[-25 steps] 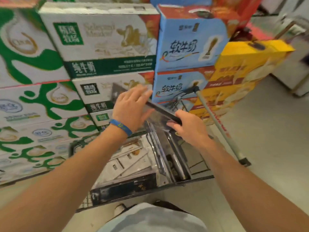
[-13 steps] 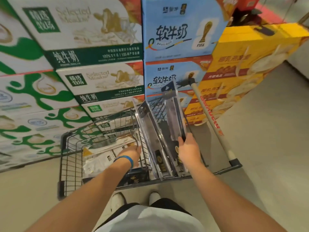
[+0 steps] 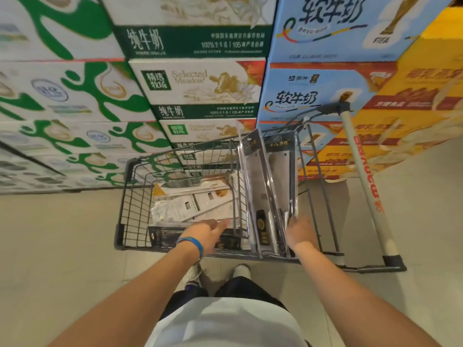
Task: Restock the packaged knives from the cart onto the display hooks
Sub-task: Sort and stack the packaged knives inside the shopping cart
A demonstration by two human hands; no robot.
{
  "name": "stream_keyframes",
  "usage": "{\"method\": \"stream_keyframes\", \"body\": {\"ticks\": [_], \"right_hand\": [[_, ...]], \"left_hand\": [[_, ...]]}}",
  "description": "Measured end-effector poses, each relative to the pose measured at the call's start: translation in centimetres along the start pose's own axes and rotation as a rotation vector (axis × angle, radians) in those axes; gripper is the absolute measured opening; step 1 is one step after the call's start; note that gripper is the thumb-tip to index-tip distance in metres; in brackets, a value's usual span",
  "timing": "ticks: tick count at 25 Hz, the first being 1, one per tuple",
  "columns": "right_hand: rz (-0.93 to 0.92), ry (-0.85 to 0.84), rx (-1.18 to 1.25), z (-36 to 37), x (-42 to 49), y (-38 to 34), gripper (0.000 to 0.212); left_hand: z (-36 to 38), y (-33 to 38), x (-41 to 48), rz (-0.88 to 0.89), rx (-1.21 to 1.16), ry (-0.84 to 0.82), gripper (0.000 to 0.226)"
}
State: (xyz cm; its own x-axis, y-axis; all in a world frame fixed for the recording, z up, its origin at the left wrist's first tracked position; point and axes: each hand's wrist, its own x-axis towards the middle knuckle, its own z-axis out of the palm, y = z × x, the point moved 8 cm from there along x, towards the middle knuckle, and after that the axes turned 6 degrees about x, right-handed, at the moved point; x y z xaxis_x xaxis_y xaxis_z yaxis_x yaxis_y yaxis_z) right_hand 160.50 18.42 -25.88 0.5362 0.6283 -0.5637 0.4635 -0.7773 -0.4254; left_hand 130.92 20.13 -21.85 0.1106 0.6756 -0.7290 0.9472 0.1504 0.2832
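A grey wire cart stands in front of me on the floor. Two packaged knives in clear blister packs stand on edge in the cart's right end. My right hand grips the lower end of the right-hand pack. My left hand, with a blue wristband, reaches into the cart with relaxed fingers over flat white knife packages lying on the cart's bottom. It holds nothing. No display hooks are in view.
Stacked milk cartons form a wall right behind the cart, green and white at left, blue in the middle, yellow boxes at right. The cart's handle bar runs along its right side. Tiled floor lies left and right.
My view has tilted down toward the cart. The upright packs my right hand holds have settled lower into the cart's right end. My left hand stays low over the flat packages.
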Motion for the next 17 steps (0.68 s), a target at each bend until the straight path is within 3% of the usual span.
{"method": "stream_keyframes", "body": {"ticks": [4,7,10,13,17], "right_hand": [[-0.404,0.297,0.165,-2.6,-5.6,-5.4,0.032],[-0.657,0.109,0.309,-0.5,-10.8,-11.6,0.025],[-0.878,-0.112,0.233,4.4,-16.2,-16.7,0.035],[-0.842,-0.318,0.025,11.4,-18.3,-17.5,0.037],[-0.464,-0.453,-0.309,18.7,-15.1,-15.0,0.026]], "left_hand": [[0.3,-7.1,-0.6,-0.192,-0.148,-0.019,0.061],[0.6,-10.8,-0.8,-0.232,-0.071,-0.107,0.058],[1.1,-13.1,-0.6,-0.211,-0.016,-0.186,0.049],[0.7,-15.1,0.4,-0.139,0.043,-0.156,0.04],[-1.4,-19.5,2.6,-0.045,0.129,-0.043,0.035]]}}
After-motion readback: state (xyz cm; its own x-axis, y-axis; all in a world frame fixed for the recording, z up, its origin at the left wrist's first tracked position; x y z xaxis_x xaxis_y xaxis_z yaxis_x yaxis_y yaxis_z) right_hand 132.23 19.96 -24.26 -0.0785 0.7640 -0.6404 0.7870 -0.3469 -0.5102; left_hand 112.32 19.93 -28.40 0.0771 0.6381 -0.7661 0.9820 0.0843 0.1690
